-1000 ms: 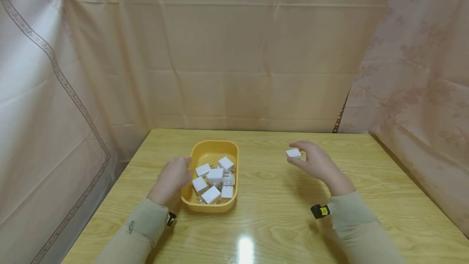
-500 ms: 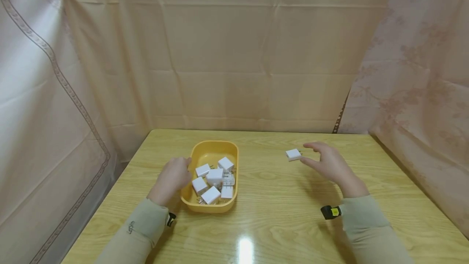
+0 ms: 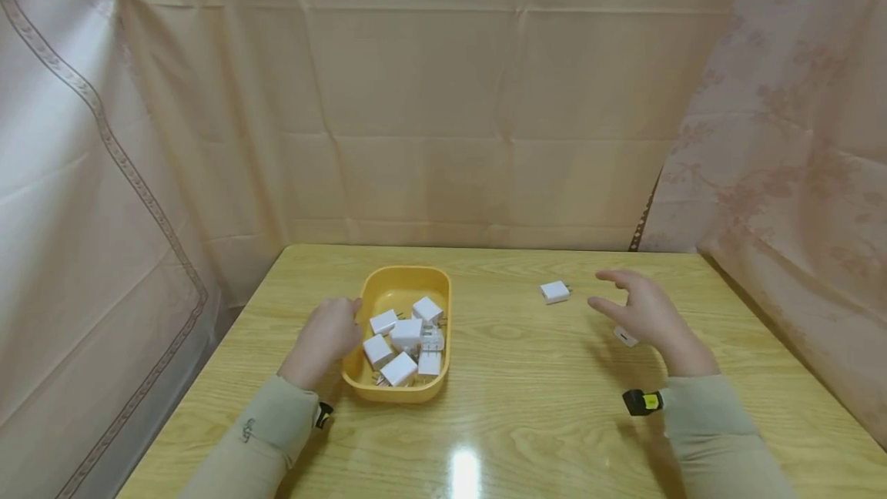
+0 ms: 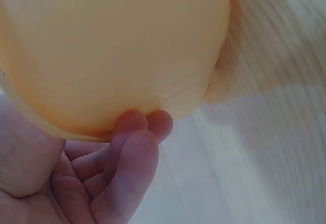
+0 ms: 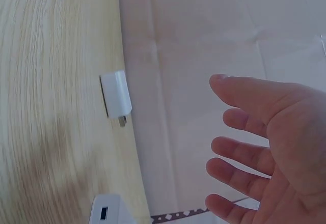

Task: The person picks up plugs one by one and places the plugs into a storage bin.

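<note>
My left hand [image 3: 326, 341] grips the left rim of a yellow plastic basket [image 3: 396, 392]. In the left wrist view its fingers [image 4: 133, 158] curl against the basket's wall. Several white plug-in chargers [image 3: 399, 369] lie heaped in the basket, some with metal prongs showing. Right of the basket, one white charger [image 3: 554, 293] lies on the table, prongs to the right. My right hand [image 3: 647, 318] hovers with thumb and fingers spread, holding nothing. Partly hidden beneath it is another white charger [image 3: 625, 336], whose port [image 5: 104, 213] shows in the right wrist view.
The wood-grain table [image 3: 513, 406] ends at a beige curtain [image 3: 443, 137] behind. Patterned cloth [image 3: 797, 175] hangs at the right side, and a pale cloth [image 3: 90, 214] at the left.
My right hand has let go of the charger and moved right, leaving it on the table. The second charger has come into view under that hand. My left hand has stayed put.
</note>
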A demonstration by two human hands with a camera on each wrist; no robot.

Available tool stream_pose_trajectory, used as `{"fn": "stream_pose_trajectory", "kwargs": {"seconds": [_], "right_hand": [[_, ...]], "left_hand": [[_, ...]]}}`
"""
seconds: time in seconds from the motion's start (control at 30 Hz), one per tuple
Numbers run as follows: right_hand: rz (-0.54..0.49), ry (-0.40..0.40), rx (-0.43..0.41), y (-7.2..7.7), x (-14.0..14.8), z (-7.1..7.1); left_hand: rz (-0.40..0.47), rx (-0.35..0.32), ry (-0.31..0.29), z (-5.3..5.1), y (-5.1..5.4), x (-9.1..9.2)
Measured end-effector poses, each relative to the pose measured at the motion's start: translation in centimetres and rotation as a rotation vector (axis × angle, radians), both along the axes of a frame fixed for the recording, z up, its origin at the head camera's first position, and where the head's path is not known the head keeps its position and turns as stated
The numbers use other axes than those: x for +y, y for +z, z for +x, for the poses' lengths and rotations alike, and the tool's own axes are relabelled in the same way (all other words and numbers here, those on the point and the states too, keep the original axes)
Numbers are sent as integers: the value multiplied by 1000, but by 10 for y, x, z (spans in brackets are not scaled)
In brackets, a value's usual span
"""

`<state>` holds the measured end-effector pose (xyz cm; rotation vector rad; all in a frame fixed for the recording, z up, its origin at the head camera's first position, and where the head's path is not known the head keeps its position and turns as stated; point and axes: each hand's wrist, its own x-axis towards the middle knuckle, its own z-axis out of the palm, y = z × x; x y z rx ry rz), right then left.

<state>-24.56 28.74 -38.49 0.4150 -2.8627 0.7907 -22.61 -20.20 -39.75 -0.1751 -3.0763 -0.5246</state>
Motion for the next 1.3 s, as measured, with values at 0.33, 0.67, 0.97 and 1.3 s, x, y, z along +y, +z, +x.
{"fn": "stream_pose_trajectory", "kwargs": {"seconds": [0.33,0.67,0.97,1.3], "right_hand": [[1,-38,-33,-1,19,3],[17,-46,-21,-4,31,3],[9,-54,-50,-12,36,4],[-6,-57,-71,-23,40,4]], "left_hand": [[14,-1,6,1,2,0],[38,-27,26,1,2,1],[41,-20,23,1,1,1],[47,-26,22,1,1,1]]}}
